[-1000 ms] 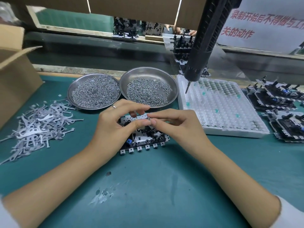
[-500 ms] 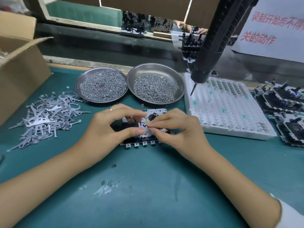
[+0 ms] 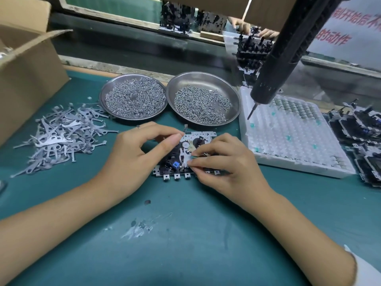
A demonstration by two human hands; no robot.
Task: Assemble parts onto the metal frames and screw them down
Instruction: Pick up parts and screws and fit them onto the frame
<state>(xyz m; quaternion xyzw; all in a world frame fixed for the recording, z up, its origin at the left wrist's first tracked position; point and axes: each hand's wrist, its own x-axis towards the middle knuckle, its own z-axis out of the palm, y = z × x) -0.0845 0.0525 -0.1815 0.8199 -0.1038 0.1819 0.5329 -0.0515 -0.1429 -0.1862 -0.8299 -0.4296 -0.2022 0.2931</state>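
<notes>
The table (image 3: 185, 254) is covered in a matt teal mat, scuffed and flecked with pale marks. Two round dishes (image 3: 203, 79) of polished metal gleam, each filled with small shiny metal screws (image 3: 136, 100). The loose levers (image 3: 59, 139) beside them look like dull grey stamped metal. The frame (image 3: 203, 135) is pale sheet metal carrying black plastic parts and one blue plastic piece (image 3: 175, 164). The tray (image 3: 288, 145) is translucent white plastic, bumpy. The box (image 3: 26, 79) is plain brown cardboard. The screwdriver (image 3: 288, 48) has a matt black body.
</notes>
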